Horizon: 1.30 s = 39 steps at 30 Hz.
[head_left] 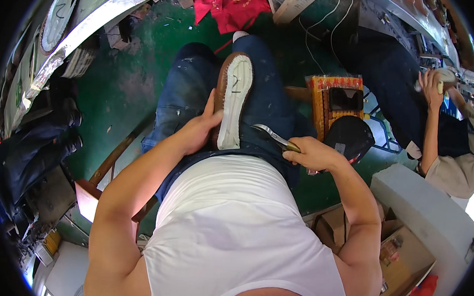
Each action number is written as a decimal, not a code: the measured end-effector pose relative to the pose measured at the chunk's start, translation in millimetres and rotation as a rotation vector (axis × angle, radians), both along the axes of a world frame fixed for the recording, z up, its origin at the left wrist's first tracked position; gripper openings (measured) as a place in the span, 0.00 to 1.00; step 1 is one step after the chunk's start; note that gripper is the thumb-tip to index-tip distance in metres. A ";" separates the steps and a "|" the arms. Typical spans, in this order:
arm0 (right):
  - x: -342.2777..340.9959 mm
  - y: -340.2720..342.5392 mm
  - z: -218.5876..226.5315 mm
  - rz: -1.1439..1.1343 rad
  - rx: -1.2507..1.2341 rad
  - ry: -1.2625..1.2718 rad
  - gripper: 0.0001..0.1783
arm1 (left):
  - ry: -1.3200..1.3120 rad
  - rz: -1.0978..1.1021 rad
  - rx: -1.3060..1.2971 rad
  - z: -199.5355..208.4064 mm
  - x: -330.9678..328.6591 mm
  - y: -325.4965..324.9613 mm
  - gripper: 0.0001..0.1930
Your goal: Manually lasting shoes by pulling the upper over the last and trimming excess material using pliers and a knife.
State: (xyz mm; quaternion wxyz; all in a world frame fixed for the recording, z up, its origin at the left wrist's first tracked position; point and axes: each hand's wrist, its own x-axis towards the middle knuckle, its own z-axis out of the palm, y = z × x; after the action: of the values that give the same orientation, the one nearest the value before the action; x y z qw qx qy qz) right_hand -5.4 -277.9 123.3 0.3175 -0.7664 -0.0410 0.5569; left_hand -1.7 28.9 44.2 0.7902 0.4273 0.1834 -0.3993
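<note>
A brown shoe [235,102] lies bottom up along my lap, its toe pointing away from me. The pale underside has a rough, ragged rim and a dark curved mark near the toe. My left hand [201,126] grips its left side, the thumb against the edge and the fingers partly hidden beneath. In my right hand [310,153] is a curved metal hand tool with a yellow-brown handle [292,146]; its exact kind is unclear. The shiny tip [258,126] is over my right thigh, a little right of the shoe and apart from it.
Right of my knees, an orange beaded mat [319,107] bears a black phone [345,99], with a dark cap-like object [349,138] beside it. A co-worker's hand [432,86] holds something at far right. Red cloth [231,8] lies ahead; a cardboard box [408,259] stands lower right.
</note>
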 end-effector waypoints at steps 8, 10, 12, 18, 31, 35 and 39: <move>6.1 36.5 0.1 -0.123 0.197 -0.386 0.19 | -0.455 -0.104 0.419 -45.6 -21.8 -10.7 0.44; 8.0 62.2 1.6 -0.211 0.301 -0.670 0.17 | -0.493 -0.165 0.532 -38.7 -14.4 -15.1 0.50; 10.8 70.7 -20.8 -0.006 0.149 -0.679 0.18 | -0.495 -0.196 0.419 -33.3 -11.1 -11.5 0.50; 11.1 55.6 -42.5 -0.034 0.162 -0.550 0.21 | -0.485 -0.227 0.320 -6.5 4.4 21.1 0.51; 24.8 31.8 -86.7 -0.521 0.491 0.002 0.27 | -0.642 0.238 0.148 181.6 173.8 96.6 0.38; 37.4 31.6 -78.7 -0.513 0.512 0.042 0.28 | -0.647 0.172 0.439 227.6 338.5 94.5 0.29; 47.4 33.2 -90.8 -0.552 0.557 0.157 0.27 | -1.008 -0.011 1.248 216.9 460.3 75.3 0.21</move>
State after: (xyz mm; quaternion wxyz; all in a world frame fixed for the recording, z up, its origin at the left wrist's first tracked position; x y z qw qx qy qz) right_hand 42.0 -244.8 32.5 0.6531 -0.5883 0.0415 0.4750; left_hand 458.6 104.2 261.1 0.3914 0.9201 -0.0085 0.0141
